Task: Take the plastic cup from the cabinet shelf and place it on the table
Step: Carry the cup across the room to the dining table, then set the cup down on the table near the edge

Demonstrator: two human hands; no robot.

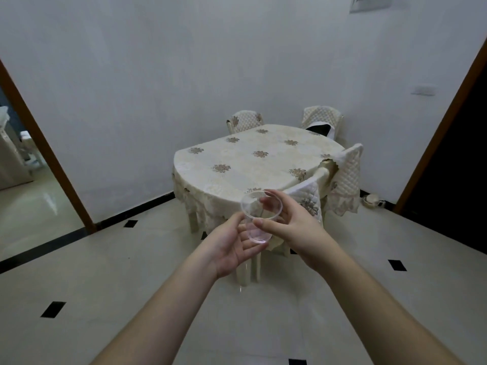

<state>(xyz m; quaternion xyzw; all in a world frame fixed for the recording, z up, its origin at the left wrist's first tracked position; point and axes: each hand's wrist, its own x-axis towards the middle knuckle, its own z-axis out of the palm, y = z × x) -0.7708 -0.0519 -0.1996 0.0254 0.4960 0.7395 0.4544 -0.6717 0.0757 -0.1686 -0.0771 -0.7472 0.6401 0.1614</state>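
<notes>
A clear plastic cup (257, 219) is held in the air between both hands, tilted with its open rim toward the table. My left hand (233, 246) cups its base from below and the left. My right hand (292, 219) grips its rim and side from the right, thumb on the near wall. The table (237, 164), covered with a cream cloth with brown flower prints, stands just beyond the cup against the white wall. The cabinet is not in view.
Several chairs with quilted cream covers ring the table; one (308, 198) stands right behind my right hand. A dark bag (320, 129) lies at the table's far right. Doorways open at the left (23, 180) and right (453, 167). Glossy tiled floor lies below.
</notes>
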